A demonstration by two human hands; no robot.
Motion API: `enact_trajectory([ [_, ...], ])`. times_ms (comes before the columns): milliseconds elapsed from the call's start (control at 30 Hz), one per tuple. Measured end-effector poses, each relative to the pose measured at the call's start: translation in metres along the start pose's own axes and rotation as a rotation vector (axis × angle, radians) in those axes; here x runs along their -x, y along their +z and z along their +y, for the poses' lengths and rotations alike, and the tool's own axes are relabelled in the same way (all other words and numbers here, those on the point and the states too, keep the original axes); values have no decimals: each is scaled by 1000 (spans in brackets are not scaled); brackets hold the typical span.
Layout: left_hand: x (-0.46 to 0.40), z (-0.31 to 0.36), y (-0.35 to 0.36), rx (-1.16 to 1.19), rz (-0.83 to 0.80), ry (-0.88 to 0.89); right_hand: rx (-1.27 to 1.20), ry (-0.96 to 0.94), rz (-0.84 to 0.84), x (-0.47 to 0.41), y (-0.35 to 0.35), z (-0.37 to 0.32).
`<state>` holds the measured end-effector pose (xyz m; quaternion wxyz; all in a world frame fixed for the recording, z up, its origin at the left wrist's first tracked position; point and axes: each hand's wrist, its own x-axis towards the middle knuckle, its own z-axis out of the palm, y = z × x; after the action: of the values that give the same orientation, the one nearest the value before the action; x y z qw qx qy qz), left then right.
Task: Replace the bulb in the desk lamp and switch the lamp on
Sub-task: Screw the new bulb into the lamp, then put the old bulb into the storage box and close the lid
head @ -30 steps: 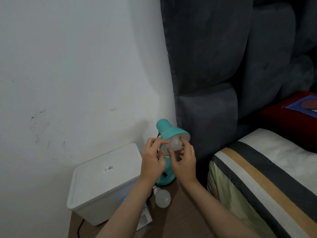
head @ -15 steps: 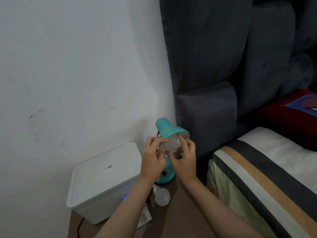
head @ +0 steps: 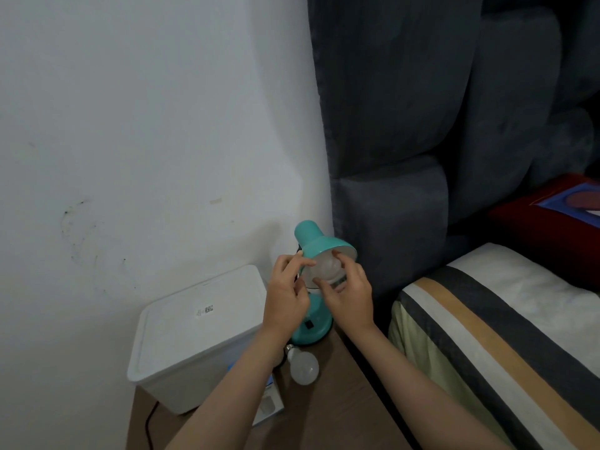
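Frosted bulb point(head: 326, 266) seated deeper in the teal shade point(head: 324, 246) — threading under way.
Right hand point(head: 349, 295) has re-gripped the bulb; left hand point(head: 285, 297) pinches the shade's rim — spare bulb point(head: 303, 368) lies beside the lamp base point(head: 311, 328), switch point(head: 309, 325) untouched.

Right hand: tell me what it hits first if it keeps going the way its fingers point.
The right hand points up into the teal lamp shade; its fingers already wrap the bulb there, so it meets that first.

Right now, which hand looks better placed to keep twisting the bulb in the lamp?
The right hand: its fingers wrap the bulb inside the shade. The left hand only steadies the shade's rim.
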<state>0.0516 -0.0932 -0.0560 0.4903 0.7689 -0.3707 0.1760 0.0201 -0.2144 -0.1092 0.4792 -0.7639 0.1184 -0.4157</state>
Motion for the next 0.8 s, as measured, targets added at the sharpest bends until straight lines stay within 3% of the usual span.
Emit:
enact_trajectory([
  [233,12,8,-14,-40,-38,-35,84,-41,-57,9,-9,-13],
  [467,64,0,-62,-117,58,-253,47,-206,-25,47,7,-45],
  [567,86,-15,-98,-202,113,-357,57,-225,-136,60,23,-58],
  [800,126,-59,-171,-505,121,-663,181,-38,-550,57,62,-71],
])
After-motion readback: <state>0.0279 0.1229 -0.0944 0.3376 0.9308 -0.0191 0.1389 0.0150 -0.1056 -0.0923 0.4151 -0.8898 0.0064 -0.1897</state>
